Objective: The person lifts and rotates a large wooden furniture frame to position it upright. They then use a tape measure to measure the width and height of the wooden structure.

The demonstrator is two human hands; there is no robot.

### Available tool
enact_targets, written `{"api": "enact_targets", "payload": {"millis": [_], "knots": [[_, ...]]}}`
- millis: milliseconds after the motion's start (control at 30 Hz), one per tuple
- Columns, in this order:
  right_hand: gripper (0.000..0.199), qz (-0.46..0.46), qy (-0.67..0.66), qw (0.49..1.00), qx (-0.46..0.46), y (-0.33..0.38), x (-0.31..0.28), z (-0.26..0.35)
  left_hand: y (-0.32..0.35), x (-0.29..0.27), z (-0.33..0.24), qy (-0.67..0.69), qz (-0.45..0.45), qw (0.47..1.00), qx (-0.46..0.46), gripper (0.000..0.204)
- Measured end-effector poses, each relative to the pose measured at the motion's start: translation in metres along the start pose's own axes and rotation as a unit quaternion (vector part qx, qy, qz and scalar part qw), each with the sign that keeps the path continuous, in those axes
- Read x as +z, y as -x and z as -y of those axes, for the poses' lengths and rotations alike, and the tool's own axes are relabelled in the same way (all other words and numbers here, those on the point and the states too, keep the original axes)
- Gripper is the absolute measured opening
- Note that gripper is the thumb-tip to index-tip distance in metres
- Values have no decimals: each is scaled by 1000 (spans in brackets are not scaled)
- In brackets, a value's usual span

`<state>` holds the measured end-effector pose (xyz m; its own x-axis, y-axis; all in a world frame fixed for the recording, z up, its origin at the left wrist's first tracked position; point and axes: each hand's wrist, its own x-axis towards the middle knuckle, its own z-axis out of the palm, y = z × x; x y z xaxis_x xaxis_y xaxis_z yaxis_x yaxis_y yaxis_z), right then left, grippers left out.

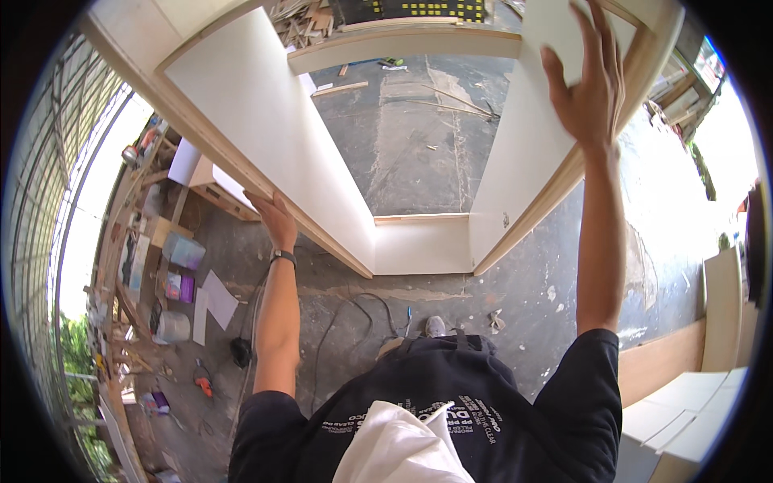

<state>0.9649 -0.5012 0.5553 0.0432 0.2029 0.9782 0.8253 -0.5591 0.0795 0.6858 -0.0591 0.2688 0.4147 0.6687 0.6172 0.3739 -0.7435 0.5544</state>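
A tall white cabinet frame [258,121] with bare wood edges stands upright before me, open through the middle. Low on its left side, my left hand [275,219] grips the front edge, the thumb near the edge and part of the fingers hidden. My right hand [592,92] is raised to the upper right side panel, open, with fingers stretched out and thumb apart. It lies at the panel and its wooden edge, holding nothing. A white crosspiece [403,50] joins the sides higher up, and a short white board [423,245] joins them at the bottom.
A cable [354,302] winds over the grey floor near my shoe [435,326]. An orange drill [203,382], plastic tubs [183,251] and wooden racks lie left. White panels [684,410] are stacked at the lower right. Wood scraps [302,20] lie beyond the frame.
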Motion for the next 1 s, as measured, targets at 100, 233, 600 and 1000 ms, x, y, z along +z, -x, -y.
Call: {"api": "enact_targets", "payload": {"millis": [100, 233, 600, 1000], "knots": [[41, 17, -65, 995, 76, 96, -24, 11, 15, 3, 0, 22, 27, 999, -18, 77], [30, 338, -50, 866, 365, 367, -90, 23, 29, 16, 6, 10, 44, 998, -42, 76], [34, 466, 239, 298, 798, 591, -488, 407, 161, 57, 94, -21, 301, 926, -228, 27], [33, 80, 128, 408, 900, 646, -455, 319, 405, 34, 34, 41, 699, 624, -347, 33]]}}
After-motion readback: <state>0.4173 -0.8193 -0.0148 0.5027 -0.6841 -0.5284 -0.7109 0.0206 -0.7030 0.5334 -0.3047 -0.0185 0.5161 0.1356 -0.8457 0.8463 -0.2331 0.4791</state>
